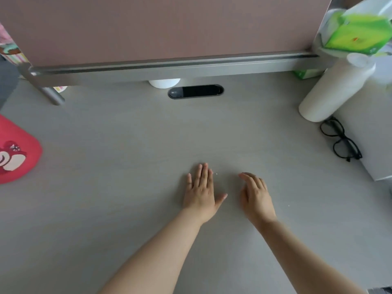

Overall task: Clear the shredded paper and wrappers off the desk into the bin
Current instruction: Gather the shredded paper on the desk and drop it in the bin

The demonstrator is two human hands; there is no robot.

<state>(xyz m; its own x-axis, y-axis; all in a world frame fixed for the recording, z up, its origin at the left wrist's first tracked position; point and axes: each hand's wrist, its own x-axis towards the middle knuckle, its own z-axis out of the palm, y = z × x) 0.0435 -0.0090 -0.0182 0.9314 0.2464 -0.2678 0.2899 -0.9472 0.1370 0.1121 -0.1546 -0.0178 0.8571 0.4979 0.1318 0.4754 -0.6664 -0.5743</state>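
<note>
My left hand (201, 190) lies flat on the grey desk (118, 158), palm down, fingers together and thumb out to the right. Beside it, my right hand (255, 195) rests with its fingers curved downward, holding nothing. Between the two hands lies a tiny white paper speck (216, 174), close to my left fingertips. Another small white speck (288, 206) sits on the desk to the right of my right hand. No bin, wrappers or larger paper shreds are in view.
A pink partition with a metal rail (169, 64) closes the back. A black cable grommet (195, 91) and a white round object (164, 83) sit below it. A white bottle (335, 92), black glasses (341, 140) and green tissue box (358, 35) stand right; a red mat (14, 151) lies left.
</note>
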